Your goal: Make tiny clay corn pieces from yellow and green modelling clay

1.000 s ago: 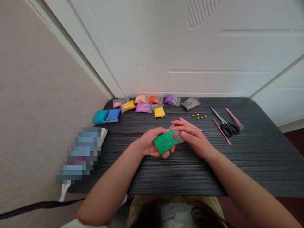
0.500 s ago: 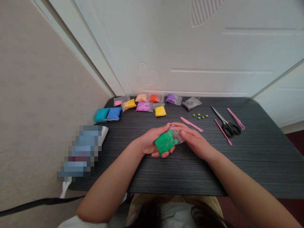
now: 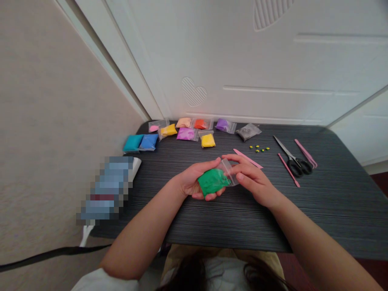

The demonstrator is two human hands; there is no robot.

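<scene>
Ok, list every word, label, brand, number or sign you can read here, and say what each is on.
None: no word, label, brand or number can be read.
Green bag: no print can be made out.
Other bags: any print is too small to read.
Scissors: any mark is too small to read.
Pixelated block at left: blurred, nothing legible.
White panel: striped heart shapes, no letters visible.
</scene>
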